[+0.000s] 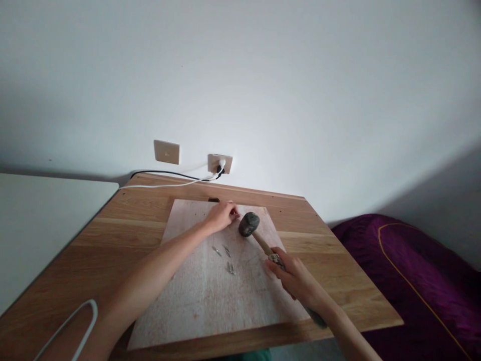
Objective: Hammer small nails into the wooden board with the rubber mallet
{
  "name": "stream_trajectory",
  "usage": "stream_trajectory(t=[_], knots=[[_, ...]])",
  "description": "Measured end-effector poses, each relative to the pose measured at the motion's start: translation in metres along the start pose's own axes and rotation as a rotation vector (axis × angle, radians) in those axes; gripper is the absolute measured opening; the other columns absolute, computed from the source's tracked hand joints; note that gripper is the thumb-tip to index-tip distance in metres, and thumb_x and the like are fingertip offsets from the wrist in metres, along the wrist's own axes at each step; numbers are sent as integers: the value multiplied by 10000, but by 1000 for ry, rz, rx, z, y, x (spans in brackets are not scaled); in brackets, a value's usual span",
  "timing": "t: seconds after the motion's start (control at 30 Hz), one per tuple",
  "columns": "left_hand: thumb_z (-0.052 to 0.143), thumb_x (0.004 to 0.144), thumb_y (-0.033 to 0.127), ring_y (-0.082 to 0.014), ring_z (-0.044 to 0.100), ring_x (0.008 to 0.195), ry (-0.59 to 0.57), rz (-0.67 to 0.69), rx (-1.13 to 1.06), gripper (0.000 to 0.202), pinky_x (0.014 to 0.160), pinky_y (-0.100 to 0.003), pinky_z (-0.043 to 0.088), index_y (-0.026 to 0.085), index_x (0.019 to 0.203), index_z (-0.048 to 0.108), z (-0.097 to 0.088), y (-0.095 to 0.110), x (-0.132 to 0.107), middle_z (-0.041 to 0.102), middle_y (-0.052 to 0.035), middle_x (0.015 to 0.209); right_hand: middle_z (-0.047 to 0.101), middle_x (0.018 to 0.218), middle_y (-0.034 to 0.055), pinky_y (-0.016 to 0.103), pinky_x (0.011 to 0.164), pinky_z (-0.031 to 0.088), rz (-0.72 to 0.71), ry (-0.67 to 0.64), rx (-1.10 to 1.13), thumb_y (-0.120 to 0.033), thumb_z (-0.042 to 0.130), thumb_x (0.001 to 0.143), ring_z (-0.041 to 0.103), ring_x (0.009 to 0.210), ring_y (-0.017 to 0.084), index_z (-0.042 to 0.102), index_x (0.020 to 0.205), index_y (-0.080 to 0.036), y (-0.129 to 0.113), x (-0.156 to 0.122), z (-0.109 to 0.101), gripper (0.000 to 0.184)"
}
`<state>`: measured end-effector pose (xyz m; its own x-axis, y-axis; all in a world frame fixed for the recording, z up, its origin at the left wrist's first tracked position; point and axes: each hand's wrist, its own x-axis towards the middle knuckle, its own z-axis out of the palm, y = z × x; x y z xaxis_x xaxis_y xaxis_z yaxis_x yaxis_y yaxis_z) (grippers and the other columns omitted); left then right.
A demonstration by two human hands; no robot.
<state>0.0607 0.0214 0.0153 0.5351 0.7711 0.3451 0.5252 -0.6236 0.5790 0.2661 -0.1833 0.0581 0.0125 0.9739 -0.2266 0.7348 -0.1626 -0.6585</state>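
Note:
A pale plywood board (210, 296) lies on a wooden table (128, 220). My right hand (295, 278) grips the wooden handle of a hammer (251, 226), whose dark head hovers over the board's far part. My left hand (222, 215) rests near the board's far edge, just left of the hammer head, fingers pinched together on something too small to name. Several loose nails (225, 256) lie on the board between my two forearms.
A white cable (75, 326) loops at the table's near left corner. A wall socket (220, 163) with plugged black and white cables sits behind the table. A white surface (37, 220) adjoins on the left, purple bedding (413, 281) on the right.

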Motion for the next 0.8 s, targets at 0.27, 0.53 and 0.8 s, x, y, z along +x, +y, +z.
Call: stream_trajectory(t=[0.27,0.53,0.8], knots=[[624,914,174,-221,699,936,-35,16,13,140,857,-308,514,184,898,763,-1,1,-1,754,-71,1004,436,501,-112,173,313,326,-65,117,102,-493,481,962,443,345,96,563,1089,-202,-18,14,-10,328],[820,776,335,-258,671,1010,-16,31,-17,457,893,-350,533,171,1167,648,1,-7,-6,637,-106,1162,456,518,-106,174,302,325,-82,113,95,-462,493,950,451,331,92,557,1048,-201,-35,40,-9,286],[697,845,191,-243,690,915,-33,-33,27,85,807,-311,524,168,925,714,-2,4,-1,705,-78,964,462,520,-105,175,309,336,-73,96,55,-470,461,966,470,346,101,547,1089,-196,-22,32,-2,313]])
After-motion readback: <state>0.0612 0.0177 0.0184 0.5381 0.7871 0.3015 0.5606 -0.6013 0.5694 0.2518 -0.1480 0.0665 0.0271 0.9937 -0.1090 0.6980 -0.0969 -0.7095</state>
